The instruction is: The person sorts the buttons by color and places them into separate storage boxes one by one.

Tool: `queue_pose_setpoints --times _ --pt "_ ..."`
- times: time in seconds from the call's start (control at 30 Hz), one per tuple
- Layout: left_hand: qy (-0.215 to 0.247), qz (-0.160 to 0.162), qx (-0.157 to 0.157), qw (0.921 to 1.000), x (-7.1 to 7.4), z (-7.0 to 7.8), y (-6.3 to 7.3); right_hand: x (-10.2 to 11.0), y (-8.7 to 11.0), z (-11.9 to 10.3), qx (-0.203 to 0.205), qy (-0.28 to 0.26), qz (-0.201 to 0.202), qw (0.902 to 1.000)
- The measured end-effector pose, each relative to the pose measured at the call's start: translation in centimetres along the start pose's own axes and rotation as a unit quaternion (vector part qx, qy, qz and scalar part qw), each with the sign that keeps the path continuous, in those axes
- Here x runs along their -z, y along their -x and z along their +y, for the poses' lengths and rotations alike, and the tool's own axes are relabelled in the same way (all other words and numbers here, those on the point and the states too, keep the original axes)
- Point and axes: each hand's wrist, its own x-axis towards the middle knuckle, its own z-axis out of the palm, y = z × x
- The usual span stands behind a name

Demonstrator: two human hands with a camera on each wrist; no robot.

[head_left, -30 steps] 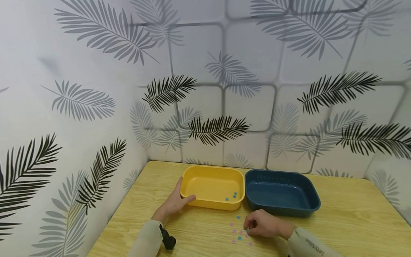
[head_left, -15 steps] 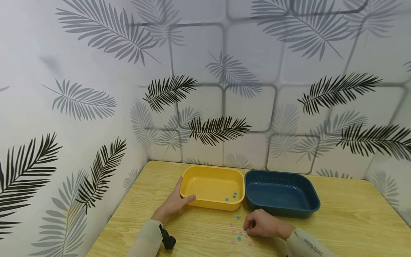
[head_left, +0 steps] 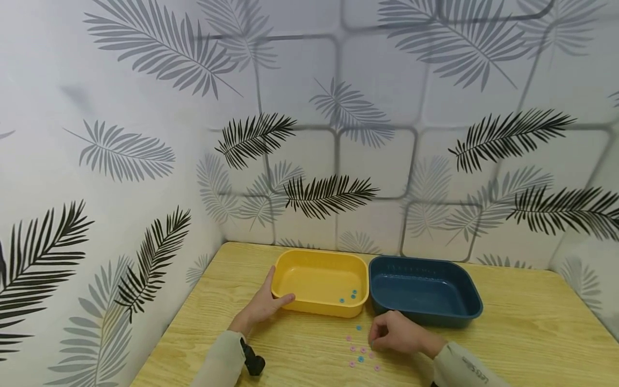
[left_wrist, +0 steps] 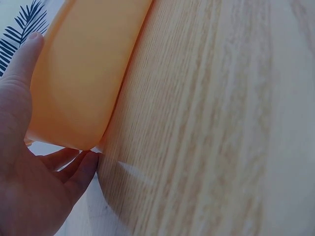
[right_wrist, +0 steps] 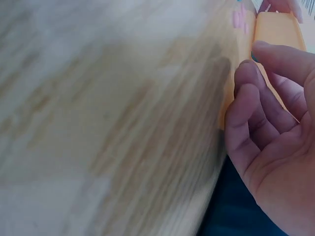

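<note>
My left hand [head_left: 261, 303] holds the left end of a yellow plastic bin [head_left: 316, 308], thumb at the front rim. In the left wrist view, its fingers [left_wrist: 81, 172] bend against the bin's bottom corner. Three small blue buttons [head_left: 342, 300] lie inside the bin toward its right. My right hand [head_left: 398, 333] pinches a blue button [right_wrist: 254, 57] between thumb and fingertip, low over the table and mostly hidden by the fingers. Beside that hand, several pink buttons [head_left: 364, 350] and two blue buttons [head_left: 360, 359] are scattered on the wood.
A dark blue bin [head_left: 425, 317] stands right up against the yellow one, just behind my right hand. Both are on a wood-grain table [head_left: 522, 322]. Leaf-patterned walls [head_left: 309, 161] rise at the back and left. A black strap [head_left: 252, 360] circles my left wrist.
The right hand has lifted slightly with the blue button it pinches, which lay among the pink ones. My left hand and both bins stay where they were.
</note>
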Motion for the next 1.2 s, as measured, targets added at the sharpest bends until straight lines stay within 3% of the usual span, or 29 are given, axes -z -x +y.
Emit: queue_pose_setpoints --times 0.17,0.77,1.2 --pt "0.0 0.001 0.001 1.0 0.0 0.1 0.0 0.3 0.0 -0.5 -0.007 -0.027 0.0 0.9996" --pt "-0.001 0.002 0.005 1.0 0.0 0.0 0.1 0.7 0.0 -1.9 0.005 -0.022 0.014 0.9997" --pt "-0.005 0.003 0.012 0.9999 0.0 0.3 0.2 1.9 -0.6 -2.8 0.019 -0.068 0.033 0.9969"
